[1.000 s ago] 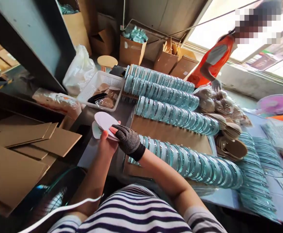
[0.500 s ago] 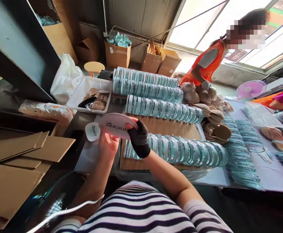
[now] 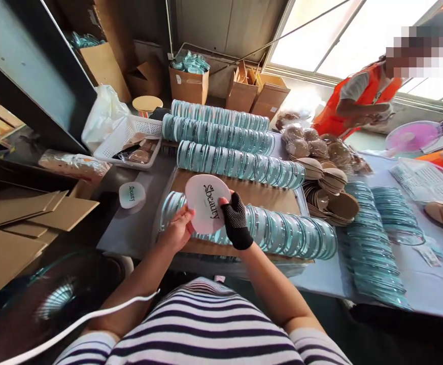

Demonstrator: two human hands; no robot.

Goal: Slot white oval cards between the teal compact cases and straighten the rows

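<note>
Right now both hands are on one pink "Sbeauty" card (image 3: 207, 204), held up just above the nearest row of teal round cases (image 3: 282, 234). The left hand (image 3: 178, 230) pinches its lower left edge, and the gloved right hand (image 3: 235, 220) has its grip closed on the right edge. By my reading the card is not yet placed anywhere. Off to the left of the hands, a smaller teal "Sbeauty" piece (image 3: 132, 195) lies alone on the tabletop (image 3: 130, 230). Beyond the grip, three more rows of cases (image 3: 240, 167) stand lined up, looking already sorted. Farther right, tan puffs (image 3: 333, 195) sit heaped, seemingly waiting.
</note>
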